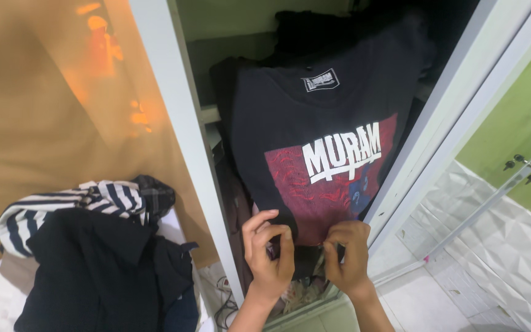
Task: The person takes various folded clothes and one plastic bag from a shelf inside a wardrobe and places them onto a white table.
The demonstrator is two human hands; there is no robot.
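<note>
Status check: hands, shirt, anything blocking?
Left hand and right hand both pinching the lower edge of the black T-shirt. Shirt spread out in the open wardrobe. Clothes pile at left, apart.

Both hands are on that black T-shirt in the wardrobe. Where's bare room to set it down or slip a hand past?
Bare floor tiles lie right of the wardrobe frame, by the green door. The wardrobe is packed: the T-shirt fills the opening, dark clothes behind and below. Left hand and right hand pinch its hem. The clothes pile covers the left.
</note>
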